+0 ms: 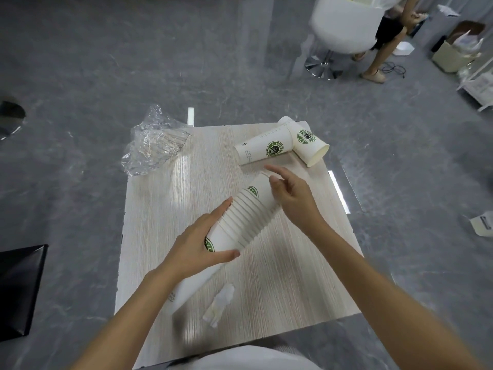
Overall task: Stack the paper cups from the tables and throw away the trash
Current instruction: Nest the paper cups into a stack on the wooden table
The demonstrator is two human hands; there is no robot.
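Head view, looking down on a pale wood-grain square table [280, 276]. A long nested stack of white paper cups with green round logos [240, 222] is lying tilted across the middle of the table, running from near-left to far-right.

The left hand [198, 243] is wrapping around the near part of the stack, thumb lying across the front and fingers over the top, closed on it. The right hand [290, 194] is sitting at the far end of the stack, fingers curled against the end cup with the index finger stretched out above it; contact is showing, but whether this hand is actually clamping the cup I cannot tell.

Two loose white paper cups with green logos [282, 145] are lying on their sides at the far right corner of the table, touching each other in a V, well apart from the stack.

A crumpled clear plastic wrapper [152, 145] is hanging over the far left corner of the table. A small crumpled white scrap [220, 303] is lying on the table near the front edge, just beside the stack's near end.
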